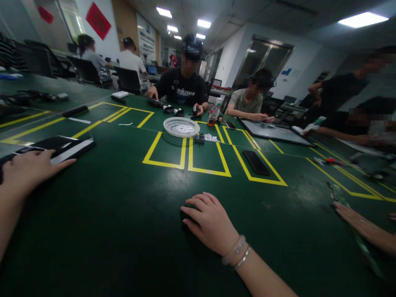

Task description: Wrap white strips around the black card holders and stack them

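Observation:
At the left edge, my left hand [29,169] lies flat with its fingers apart on a flat black item with a pale strip [72,150]. My right hand [210,218] rests palm down on the green table [130,231] near the middle. Its fingers are loosely bent and slightly apart, with a dark patch under them that may be only shadow. Bracelets circle the right wrist. Beyond that hand are yellow tape outlines [163,164]. A black phone [256,161] lies within one of them.
A white round basket [181,127], a small grey object [199,138] and a bottle [213,114] stand farther back. Two seated people face me across the table. At the right, another person's hand [359,218] is near a greenish clear item [366,247].

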`<state>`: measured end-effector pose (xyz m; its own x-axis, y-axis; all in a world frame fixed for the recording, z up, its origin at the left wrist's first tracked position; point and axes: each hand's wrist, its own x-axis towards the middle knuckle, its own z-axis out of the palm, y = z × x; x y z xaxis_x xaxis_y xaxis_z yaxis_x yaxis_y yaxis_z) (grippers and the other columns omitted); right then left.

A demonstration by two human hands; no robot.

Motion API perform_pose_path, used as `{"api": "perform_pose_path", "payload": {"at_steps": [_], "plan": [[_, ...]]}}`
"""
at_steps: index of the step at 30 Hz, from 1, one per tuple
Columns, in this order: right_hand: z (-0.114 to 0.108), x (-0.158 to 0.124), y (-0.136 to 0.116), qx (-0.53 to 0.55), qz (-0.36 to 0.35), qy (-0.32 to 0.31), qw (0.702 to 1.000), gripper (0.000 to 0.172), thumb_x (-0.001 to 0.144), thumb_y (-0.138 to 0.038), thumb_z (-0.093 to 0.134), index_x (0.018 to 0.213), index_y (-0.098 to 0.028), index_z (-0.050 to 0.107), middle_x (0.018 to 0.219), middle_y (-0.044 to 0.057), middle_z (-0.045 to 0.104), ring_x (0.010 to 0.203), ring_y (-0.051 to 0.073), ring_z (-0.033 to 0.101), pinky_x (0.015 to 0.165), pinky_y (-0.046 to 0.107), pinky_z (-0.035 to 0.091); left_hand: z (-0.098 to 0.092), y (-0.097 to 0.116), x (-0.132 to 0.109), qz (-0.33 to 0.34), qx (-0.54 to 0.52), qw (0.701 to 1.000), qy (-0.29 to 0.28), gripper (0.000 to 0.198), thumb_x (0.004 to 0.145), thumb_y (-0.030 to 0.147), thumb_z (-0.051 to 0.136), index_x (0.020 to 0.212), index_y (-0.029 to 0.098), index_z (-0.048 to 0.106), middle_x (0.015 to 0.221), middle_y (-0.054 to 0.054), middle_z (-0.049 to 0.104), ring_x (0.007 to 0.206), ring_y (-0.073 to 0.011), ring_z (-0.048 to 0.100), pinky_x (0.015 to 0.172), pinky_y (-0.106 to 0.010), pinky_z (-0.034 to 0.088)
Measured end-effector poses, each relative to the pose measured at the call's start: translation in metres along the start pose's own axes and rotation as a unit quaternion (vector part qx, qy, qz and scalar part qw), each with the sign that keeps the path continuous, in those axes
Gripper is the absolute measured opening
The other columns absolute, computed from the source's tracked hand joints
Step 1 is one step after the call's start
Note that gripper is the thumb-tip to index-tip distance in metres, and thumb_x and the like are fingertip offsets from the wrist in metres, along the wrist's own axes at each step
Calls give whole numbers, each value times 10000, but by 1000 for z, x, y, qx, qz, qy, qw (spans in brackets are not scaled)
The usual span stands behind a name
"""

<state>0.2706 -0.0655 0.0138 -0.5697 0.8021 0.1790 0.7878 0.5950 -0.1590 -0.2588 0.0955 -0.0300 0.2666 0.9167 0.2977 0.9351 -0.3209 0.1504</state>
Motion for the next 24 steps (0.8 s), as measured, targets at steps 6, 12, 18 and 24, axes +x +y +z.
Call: {"api": "perform_pose_path", "payload": {"at_steps": [6,12,18,24], "plan": [[0,0,0,4,-1,6,1000,266,950,-319,580,1201,-281,658,1228,32,660,1182,237,549,1089,491,373,10,-19,-1,-308,49,950,0,1100,666,956,183,918,-28,603,876,-139,578,1278,-534,303,619,-359,91],[0,0,-1,3,1,6,1000,269,945,-311,587,1206,-282,650,1230,30,661,1179,244,555,1089,502,378,5,4,9,-158,39,986,-24,919,771,787,409,1254,27,591,1011,-191,653,984,-410,606,675,-407,440],[0,0,-3,2,-3,65,998,209,911,-256,622,1120,-261,643,1352,57,594,1250,244,524,1105,493,369,17,134,19,126,-132,982,39,600,910,578,430,1339,181,568,1164,-79,626,1019,-248,599,824,-374,466],[0,1,-4,21,2,54,998,478,858,-311,706,1303,-268,537,1402,60,572,1283,255,505,1132,497,324,15,236,-1,272,-227,927,-121,441,990,262,492,1431,272,478,1310,-77,554,1184,-228,532,972,-362,497]]}}
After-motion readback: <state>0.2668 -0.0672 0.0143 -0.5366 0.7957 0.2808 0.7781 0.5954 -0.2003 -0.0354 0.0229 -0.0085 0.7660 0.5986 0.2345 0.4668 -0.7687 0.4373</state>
